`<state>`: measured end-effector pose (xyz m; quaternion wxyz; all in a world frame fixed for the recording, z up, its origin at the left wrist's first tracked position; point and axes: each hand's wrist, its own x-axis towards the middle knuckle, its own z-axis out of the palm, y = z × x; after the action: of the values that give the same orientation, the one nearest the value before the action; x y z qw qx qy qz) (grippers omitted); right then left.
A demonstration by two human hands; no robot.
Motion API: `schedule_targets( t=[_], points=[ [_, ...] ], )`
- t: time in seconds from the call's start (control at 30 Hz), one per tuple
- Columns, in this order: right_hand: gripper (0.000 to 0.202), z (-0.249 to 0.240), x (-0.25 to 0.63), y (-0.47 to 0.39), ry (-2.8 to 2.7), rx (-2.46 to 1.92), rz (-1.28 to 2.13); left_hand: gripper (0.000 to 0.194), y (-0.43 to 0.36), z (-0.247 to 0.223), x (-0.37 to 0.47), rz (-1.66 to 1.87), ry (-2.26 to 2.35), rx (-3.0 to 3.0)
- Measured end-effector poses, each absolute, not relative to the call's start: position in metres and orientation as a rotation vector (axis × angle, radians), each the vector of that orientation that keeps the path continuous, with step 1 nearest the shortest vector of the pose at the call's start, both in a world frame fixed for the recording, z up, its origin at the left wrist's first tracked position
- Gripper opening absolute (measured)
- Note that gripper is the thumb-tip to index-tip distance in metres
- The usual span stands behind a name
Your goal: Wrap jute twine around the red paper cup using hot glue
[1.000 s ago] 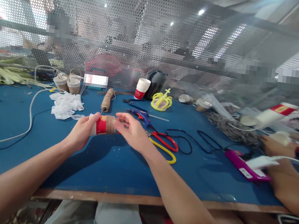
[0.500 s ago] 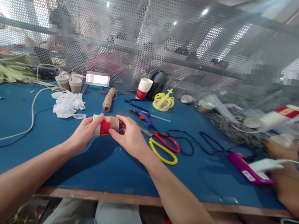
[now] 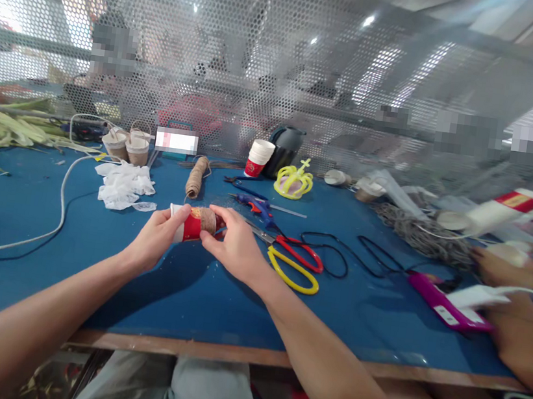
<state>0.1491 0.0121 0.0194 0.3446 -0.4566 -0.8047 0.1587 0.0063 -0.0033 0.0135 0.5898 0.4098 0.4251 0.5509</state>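
Observation:
A red and white paper cup (image 3: pixel 191 224) lies on its side in the air above the blue table, held between both hands. Brown twine (image 3: pixel 207 220) is wound round the part of it nearer its right end. My left hand (image 3: pixel 157 235) grips the white rim end, thumb on top. My right hand (image 3: pixel 234 242) is closed round the other end, its thumb and fingers against the twine. Just behind the cup lies a spool of twine (image 3: pixel 195 178), with a strand running down toward the cup. Scissors with red and yellow handles (image 3: pixel 293 263) lie right of my right hand.
A blue glue gun (image 3: pixel 256 206), pliers (image 3: pixel 244 181), stacked paper cups (image 3: pixel 259 158) and a yellow crown (image 3: pixel 293 182) stand or lie behind. White gloves (image 3: pixel 125 185) are at left. A purple power strip (image 3: pixel 446 304) and another person's arm (image 3: pixel 520 324) are at right.
The view has shifted slightly, so everything sits a little further right. Both hands keep their hold on the cup, with hardly any other visible movement.

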Motion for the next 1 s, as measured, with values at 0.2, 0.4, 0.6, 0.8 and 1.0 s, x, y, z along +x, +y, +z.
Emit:
schedule_targets(
  t=[0.2,0.4,0.6,0.8,1.0],
  points=[
    [0.042,0.021,0.154,0.012,-2.076,-1.081,0.587,0.034,0.003,0.009,0.0,1.293,0.96,0.915],
    [0.042,0.02,0.153,0.013,-2.044,-1.113,0.617,0.033,0.003,0.011,-0.001,1.276,0.935,0.848],
    [0.041,0.017,0.151,0.014,-1.959,-1.149,0.665,0.032,0.001,0.011,0.002,1.275,0.923,0.865],
    [0.046,0.019,0.151,0.011,-1.894,-1.094,0.778,0.039,0.001,0.011,-0.001,1.309,0.975,1.048],
    [0.032,0.028,0.159,0.019,-1.716,-1.136,1.103,0.032,-0.006,0.013,-0.002,1.306,1.027,1.362]
  ],
)
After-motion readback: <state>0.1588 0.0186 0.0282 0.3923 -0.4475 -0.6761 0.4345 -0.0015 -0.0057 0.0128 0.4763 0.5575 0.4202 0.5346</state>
